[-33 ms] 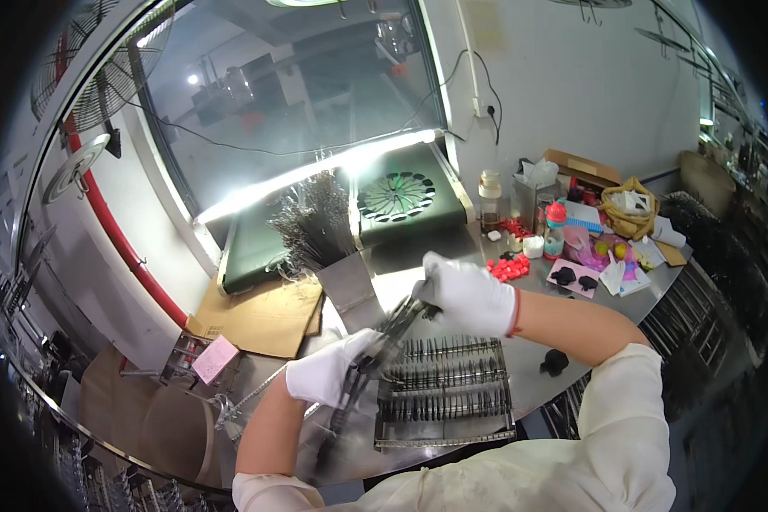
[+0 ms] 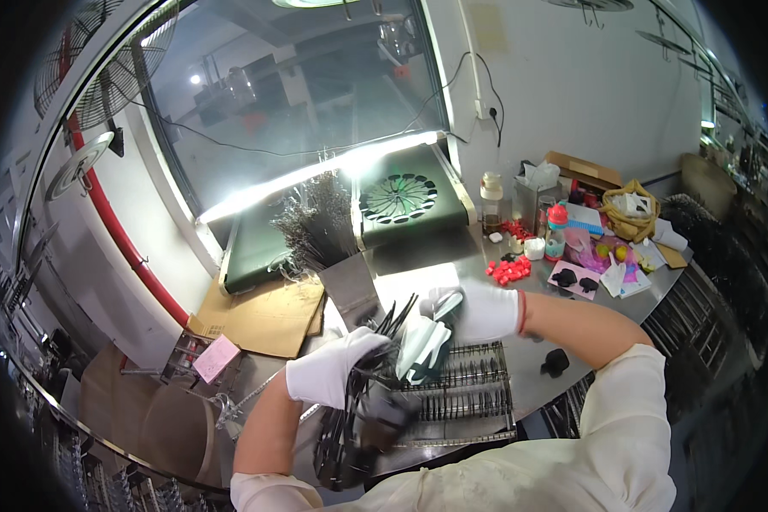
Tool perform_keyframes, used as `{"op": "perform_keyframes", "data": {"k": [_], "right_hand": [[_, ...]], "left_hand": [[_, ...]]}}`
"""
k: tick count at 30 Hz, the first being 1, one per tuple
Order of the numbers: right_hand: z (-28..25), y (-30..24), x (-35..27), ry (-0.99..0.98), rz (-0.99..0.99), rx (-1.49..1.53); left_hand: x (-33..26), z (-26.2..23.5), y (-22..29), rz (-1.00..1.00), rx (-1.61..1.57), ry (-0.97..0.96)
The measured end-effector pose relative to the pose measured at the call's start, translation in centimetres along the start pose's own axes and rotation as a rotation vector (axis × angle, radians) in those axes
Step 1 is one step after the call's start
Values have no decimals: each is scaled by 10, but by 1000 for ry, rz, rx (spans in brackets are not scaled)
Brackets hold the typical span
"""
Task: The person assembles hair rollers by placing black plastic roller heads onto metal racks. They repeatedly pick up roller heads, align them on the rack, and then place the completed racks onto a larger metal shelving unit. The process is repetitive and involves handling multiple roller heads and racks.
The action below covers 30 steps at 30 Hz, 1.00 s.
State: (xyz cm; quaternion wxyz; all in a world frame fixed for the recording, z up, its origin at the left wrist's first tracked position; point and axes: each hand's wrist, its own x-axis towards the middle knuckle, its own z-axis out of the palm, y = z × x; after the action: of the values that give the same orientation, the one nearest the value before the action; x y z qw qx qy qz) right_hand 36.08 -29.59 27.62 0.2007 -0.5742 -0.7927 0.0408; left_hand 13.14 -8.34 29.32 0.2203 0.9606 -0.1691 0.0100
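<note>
My left hand [image 2: 337,367], in a white glove, is closed around a bundle of thin black strips or wires [image 2: 333,444]. Its dark lower part hangs below the hand and is blurred by motion. At the bundle's upper right, glossy flat pieces [image 2: 425,348] reflect the light in pale green-white; what they are I cannot make out. My right hand [image 2: 484,312], gloved the same way, has its fingertips against these pieces, with the fingers partly smeared. Beneath both hands lies a metal rack [image 2: 465,401] with rows of narrow upright teeth or slats.
A bunch of thin dark wires [image 2: 311,235] stands in a grey metal holder [image 2: 350,290]. Cardboard [image 2: 264,316] lies at left. On the right are red small parts [image 2: 509,270], a bottle with a red cap [image 2: 555,230], and a black lump [image 2: 555,362].
My right hand has come down and a little right. The bundle has turned, so its glossy pieces now catch the light and its strips fan apart. My left hand stays nearly in place.
</note>
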Motion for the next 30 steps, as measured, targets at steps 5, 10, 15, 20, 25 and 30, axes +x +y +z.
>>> {"op": "perform_keyframes", "data": {"k": [5,10,15,20,25,30], "right_hand": [[28,33,-54,-239,403,173],[-40,-61,10,390,-62,-362],[-23,-66,-5,258,220,-398],[4,-5,-110,-467,634,703],[111,53,-253,-178,1115,-164],[159,72,-249,-238,1270,-110]], "left_hand": [[-36,25,-67,5,-394,104],[-21,29,-8,-299,-1817,-15],[1,21,19,-348,-1277,39],[10,0,4,-52,111,259],[-20,21,-51,-433,-907,222],[-4,59,-91,-600,-1442,105]]}}
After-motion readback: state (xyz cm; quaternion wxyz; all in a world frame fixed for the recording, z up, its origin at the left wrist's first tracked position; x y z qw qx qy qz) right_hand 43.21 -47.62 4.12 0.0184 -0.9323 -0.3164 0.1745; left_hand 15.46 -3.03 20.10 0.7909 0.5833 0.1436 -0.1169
